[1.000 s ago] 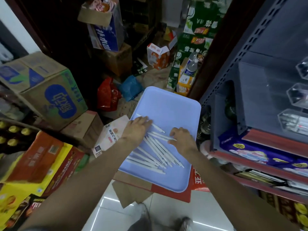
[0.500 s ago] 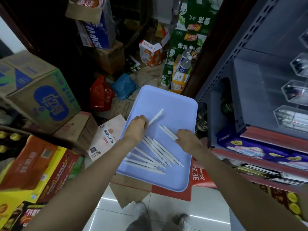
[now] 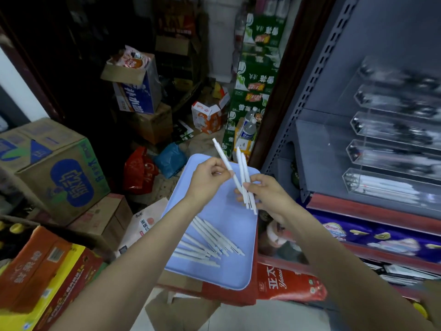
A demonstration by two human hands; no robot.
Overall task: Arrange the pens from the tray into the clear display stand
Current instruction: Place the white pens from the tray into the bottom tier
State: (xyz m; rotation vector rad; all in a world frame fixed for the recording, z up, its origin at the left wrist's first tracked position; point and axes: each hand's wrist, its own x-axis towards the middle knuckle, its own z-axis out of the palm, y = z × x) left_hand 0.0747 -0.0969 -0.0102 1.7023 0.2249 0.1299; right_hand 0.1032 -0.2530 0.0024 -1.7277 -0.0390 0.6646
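A light blue tray (image 3: 229, 275) lies on boxes below my hands, with several white pens (image 3: 207, 242) heaped in its lower half. My left hand (image 3: 207, 180) pinches one white pen (image 3: 223, 158) that slants up and to the left. My right hand (image 3: 265, 194) grips a small bundle of white pens (image 3: 244, 173), held nearly upright. The single pen's lower end touches the bundle. The clear display stand (image 3: 391, 158) sits on the grey shelf at the right, its tiered slots blurred, with white pens in the lowest slot.
Cardboard boxes (image 3: 55, 168) crowd the left side. Green drink cartons (image 3: 253, 91) are stacked behind the tray. A red box (image 3: 286, 285) sits under the tray's right edge. Blue packets (image 3: 381, 237) fill the shelf below the stand.
Both hands have lifted off the tray with pens. The left hand's pen has come up and across to meet the bundle in the right hand. The view has tilted up.
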